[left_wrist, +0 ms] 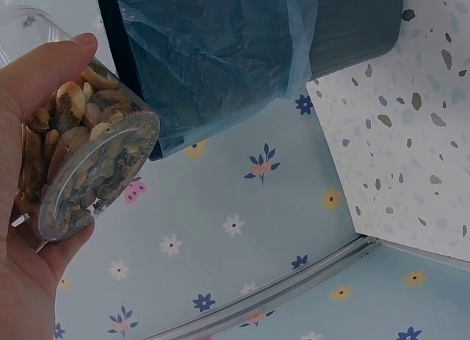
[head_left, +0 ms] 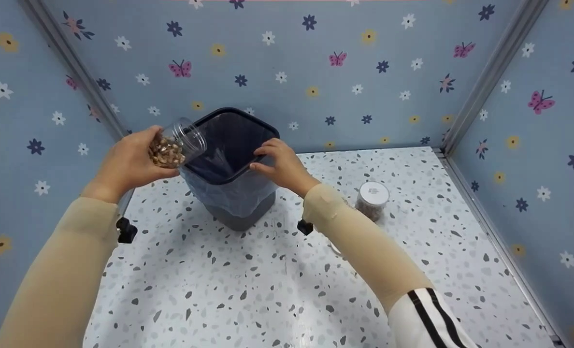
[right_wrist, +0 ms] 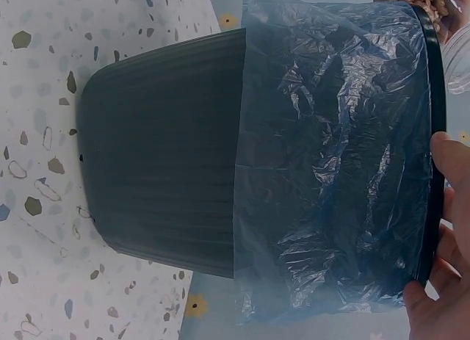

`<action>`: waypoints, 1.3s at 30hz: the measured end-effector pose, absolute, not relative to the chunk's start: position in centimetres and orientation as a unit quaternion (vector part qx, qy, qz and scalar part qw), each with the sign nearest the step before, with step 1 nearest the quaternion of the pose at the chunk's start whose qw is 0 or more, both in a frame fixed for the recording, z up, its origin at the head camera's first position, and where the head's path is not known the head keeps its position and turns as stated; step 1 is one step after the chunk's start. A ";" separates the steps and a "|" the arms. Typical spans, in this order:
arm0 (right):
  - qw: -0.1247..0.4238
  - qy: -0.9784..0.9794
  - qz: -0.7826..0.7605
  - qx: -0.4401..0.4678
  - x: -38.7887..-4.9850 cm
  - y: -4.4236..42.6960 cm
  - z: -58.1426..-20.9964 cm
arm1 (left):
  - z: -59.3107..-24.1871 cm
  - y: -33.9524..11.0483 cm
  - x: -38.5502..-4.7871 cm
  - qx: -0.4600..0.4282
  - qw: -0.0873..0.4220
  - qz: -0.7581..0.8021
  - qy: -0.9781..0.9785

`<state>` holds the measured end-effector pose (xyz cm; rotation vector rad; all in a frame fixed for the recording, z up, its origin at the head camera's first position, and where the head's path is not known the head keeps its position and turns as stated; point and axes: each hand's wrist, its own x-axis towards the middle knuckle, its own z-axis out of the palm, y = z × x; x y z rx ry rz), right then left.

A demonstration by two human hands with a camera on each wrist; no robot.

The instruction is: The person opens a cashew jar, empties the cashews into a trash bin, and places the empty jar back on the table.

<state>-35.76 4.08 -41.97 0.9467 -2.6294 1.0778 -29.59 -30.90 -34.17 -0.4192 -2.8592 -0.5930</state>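
Note:
My left hand [head_left: 131, 157] grips a clear plastic jar [head_left: 190, 141] tipped on its side. Its mouth points right, over the left edge of the trash bin [head_left: 241, 223]. Brown and tan pieces that look like nuts [left_wrist: 70, 109] lie inside, near the jar's base. The grey bin stands upright, with a thin bluish liner [right_wrist: 330, 171] folded down outside its dark rim [head_left: 219, 182]. On the rim's right side, my right hand [head_left: 284, 166] holds on with bent fingers; part of its hold is hidden.
A second jar [head_left: 371, 205] with a white lid and brown contents stands on the speckled surface [head_left: 248, 290], right of my right forearm. A white round edge [head_left: 335, 249] shows partly behind that forearm. Flower-patterned walls [head_left: 316, 72] rise behind and at both sides.

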 end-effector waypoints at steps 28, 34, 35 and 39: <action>0.073 -0.879 0.351 0.313 -35.7 4.1 -41.9 | -33.4 -30.4 -30.6 -0.203 0.119 -0.080 -0.968; 0.072 -0.879 0.352 0.313 -35.7 4.1 -42.0 | -33.1 -30.4 -30.6 -0.208 0.114 -0.059 -0.970; 0.072 -0.880 0.351 0.312 -35.7 4.1 -42.0 | -33.1 -30.4 -30.7 -0.210 0.114 -0.058 -0.969; 0.075 -0.880 0.351 0.312 -35.7 4.1 -42.0 | -32.8 -30.2 -30.9 -0.215 0.114 -0.044 -0.969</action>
